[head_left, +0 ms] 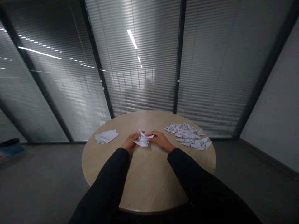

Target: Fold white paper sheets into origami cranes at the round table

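Note:
Between my two hands, over the middle of the round table, is a partly folded piece of printed white paper (142,139) with pointed corners. My left hand (131,141) grips its left side, and the fingers are partly hidden behind it. On the right side, my right hand (161,141) pinches a pointed flap between thumb and fingers. To the right lies a heap of folded paper cranes (190,136), in rough rows. A loose stack of printed paper sheets (106,136) rests to the left of my left hand.
The round wooden table (154,183) has its near edge close to my body. Behind it stands a glass partition with blinds (144,93). A grey wall (273,124) rises at the right. On the floor at far left sits a blue container with a dark rim (11,148).

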### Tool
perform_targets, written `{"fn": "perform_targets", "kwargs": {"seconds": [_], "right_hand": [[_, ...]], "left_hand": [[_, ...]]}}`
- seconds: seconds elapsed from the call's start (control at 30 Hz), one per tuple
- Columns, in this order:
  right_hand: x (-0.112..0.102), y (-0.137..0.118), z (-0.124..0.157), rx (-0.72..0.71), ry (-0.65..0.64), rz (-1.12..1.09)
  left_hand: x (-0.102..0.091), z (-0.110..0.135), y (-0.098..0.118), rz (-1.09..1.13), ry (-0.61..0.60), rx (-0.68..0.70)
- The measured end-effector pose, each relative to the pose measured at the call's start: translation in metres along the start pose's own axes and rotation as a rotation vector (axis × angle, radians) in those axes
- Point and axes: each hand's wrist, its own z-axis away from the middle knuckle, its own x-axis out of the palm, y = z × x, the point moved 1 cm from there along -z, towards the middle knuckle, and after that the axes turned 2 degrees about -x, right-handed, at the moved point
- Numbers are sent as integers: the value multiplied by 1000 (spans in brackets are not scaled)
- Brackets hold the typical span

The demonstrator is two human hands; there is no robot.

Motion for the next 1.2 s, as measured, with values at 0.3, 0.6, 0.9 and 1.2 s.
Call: {"fn": "perform_targets", "kwargs": {"seconds": [0.3, 0.6, 0.9, 1.2], "right_hand": [[-6, 19, 2, 161, 55, 266], [-1, 23, 5, 242, -9, 404], [3, 14, 8, 127, -80, 617], [10, -1, 11, 72, -145, 680]], "left_hand": [[-9, -5, -5, -302, 42, 1], [-23, -15, -15, -788, 95, 170], [-8, -7, -10, -971, 100, 279], [2, -3, -12, -1078, 74, 280]]}}
